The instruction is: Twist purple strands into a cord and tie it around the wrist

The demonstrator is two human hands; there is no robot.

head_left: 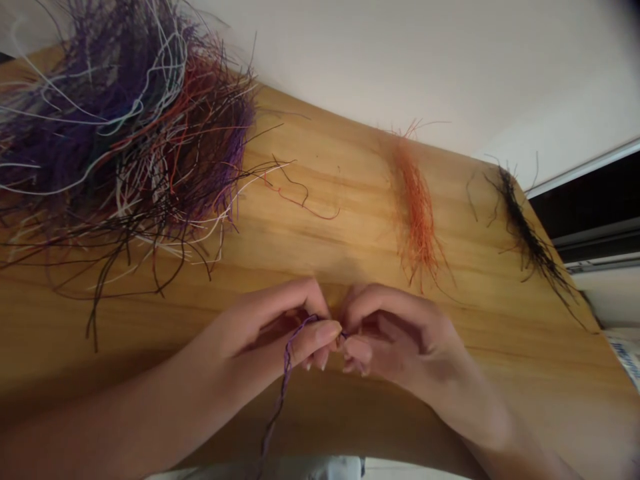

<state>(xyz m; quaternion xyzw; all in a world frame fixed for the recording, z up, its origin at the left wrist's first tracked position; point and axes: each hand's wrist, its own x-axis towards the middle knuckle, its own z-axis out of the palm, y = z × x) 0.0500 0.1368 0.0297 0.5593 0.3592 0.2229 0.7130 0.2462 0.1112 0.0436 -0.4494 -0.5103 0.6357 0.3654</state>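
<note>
Two hands are close together near the front edge of a wooden desk [320, 220]. The left hand [250, 333] and the right hand [400, 333] almost touch. Their fingers are curled in and narrow, not wide.

The left thumb [320, 337] presses on a thin twisted purple cord [285, 373]. The right fingers [357, 350] pinch the top of the same cord, right by the left thumb. The cord's very end is hidden in the fingers, so I can't see just how it is held. The rest hangs down from the hands, past the front edge of the desk, toward a pale cloth [310, 468].

A pinch this small works best when the fingertips stay tight and close together. Then the thin strands can't slip or come apart. Keeping the hanging part straight helps stop tangles.

A big messy pile of purple, red, white and black strands [130, 140] sits at the back left corner of the desk. A few loose thin strands [305, 203] lie beside it. Farther right are a small orange bunch [415, 207] and a black bunch [527, 233], near the back right edge.
</note>
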